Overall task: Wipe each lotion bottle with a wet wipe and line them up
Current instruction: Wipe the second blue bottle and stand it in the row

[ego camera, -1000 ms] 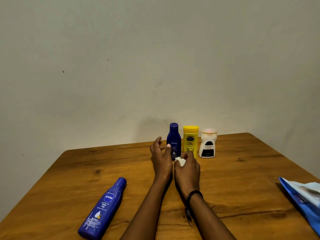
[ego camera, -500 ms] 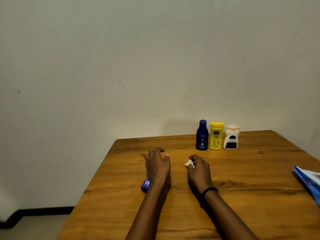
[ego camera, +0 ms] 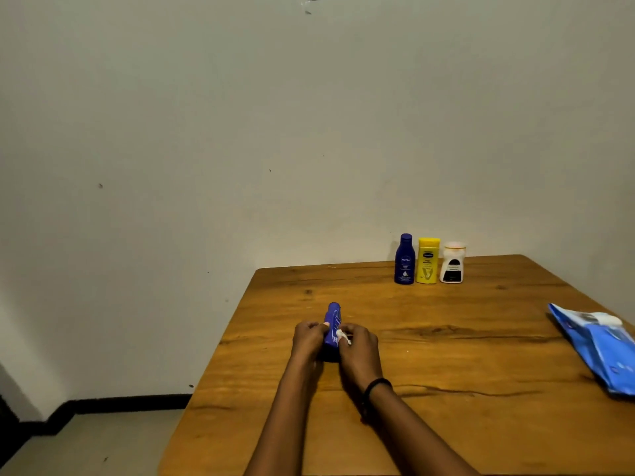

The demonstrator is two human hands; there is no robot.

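A tall blue lotion bottle (ego camera: 332, 321) is held upright above the wooden table (ego camera: 446, 355), cap pointing away from me. My left hand (ego camera: 307, 340) grips its left side. My right hand (ego camera: 359, 345) presses a small crumpled white wet wipe (ego camera: 342, 336) against its right side. At the table's far edge three bottles stand side by side in a row: a small blue bottle (ego camera: 404, 260), a yellow bottle (ego camera: 427, 261) and a white bottle (ego camera: 452, 262) with a black label.
A blue pack of wet wipes (ego camera: 599, 345) lies at the table's right edge. The table's left edge drops to a grey floor (ego camera: 86, 444). A plain wall stands right behind the bottle row.
The big blue bottle lay flat on the table; my left hand has picked it up and stood it between both hands. My right hand brought the wipe against it. The view swung left.
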